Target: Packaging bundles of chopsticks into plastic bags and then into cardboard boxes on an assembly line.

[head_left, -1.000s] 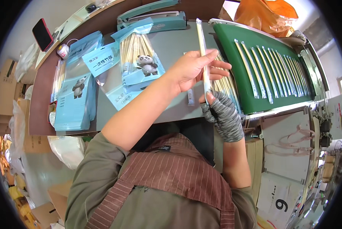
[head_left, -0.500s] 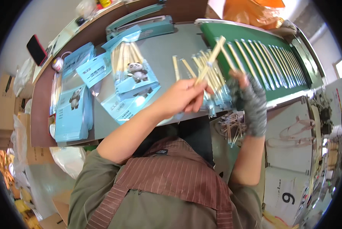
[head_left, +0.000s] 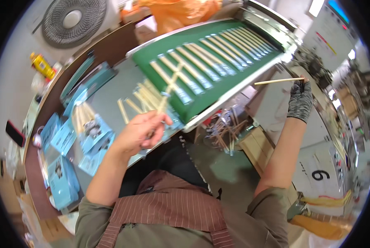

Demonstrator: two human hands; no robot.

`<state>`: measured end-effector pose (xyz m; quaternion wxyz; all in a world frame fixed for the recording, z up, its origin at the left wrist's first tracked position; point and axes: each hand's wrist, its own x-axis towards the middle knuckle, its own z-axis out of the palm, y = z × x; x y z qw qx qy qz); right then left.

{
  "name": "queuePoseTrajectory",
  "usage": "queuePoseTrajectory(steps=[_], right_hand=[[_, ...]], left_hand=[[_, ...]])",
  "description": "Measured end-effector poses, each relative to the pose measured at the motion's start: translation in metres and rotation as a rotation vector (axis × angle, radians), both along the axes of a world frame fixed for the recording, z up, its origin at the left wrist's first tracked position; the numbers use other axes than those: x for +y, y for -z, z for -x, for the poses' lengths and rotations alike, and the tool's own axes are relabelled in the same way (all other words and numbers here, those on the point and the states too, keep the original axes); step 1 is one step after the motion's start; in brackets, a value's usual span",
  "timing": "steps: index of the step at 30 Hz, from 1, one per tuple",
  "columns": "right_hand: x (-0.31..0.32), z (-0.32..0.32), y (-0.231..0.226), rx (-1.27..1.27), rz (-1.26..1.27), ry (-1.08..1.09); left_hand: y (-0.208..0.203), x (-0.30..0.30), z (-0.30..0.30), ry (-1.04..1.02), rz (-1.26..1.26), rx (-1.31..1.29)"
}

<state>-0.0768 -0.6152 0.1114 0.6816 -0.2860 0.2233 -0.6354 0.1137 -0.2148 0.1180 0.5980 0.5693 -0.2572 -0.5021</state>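
My bare left hand (head_left: pixel 142 133) is closed around the lower end of wrapped chopsticks (head_left: pixel 166 91), which point up over the near edge of the green belt and appear crossed at the top. Far to the right, my right hand (head_left: pixel 301 101), in a grey fingerless glove, pinches one thin pale stick (head_left: pixel 278 81) by its end, away from the belt. Beyond my left hand, a loose pile of chopsticks (head_left: pixel 141 101) lies on the grey table (head_left: pixel 110 89). Wrapped chopsticks (head_left: pixel 197 68) with clear bluish ends lie in a row on the green belt (head_left: pixel 145 62).
Blue printed bags (head_left: pixel 63 182) and a part-filled blue bag (head_left: pixel 92 130) lie at the left. Behind them stands a blue bag sealer (head_left: pixel 96 80). Discarded sticks and film (head_left: pixel 226 130) heap below the belt's near rail. A fan (head_left: pixel 72 20) and an orange bag (head_left: pixel 180 16) stand at the back.
My view has turned right. My right hand has moved out from beside the belt to the far right with a stick in its fingers. My left hand still grips its chopsticks.
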Motion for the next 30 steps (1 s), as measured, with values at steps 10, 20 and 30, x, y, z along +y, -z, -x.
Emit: queuePoseTrajectory(steps=[10, 20, 30], right_hand=[[-0.100, 0.240, -0.015, 1.654, 0.756, 1.275], [-0.195, 0.466, 0.123, 1.784, 0.373, 0.747], [-0.045, 0.146, 0.063, 1.610, 0.958, 0.401]], left_hand=[[-0.034, -0.034, -0.036, -0.434, 0.272, -0.267], [-0.112, -0.151, -0.105, -0.547, 0.487, -0.718], [-0.120, -0.199, -0.228, -0.874, 0.047, -0.892]])
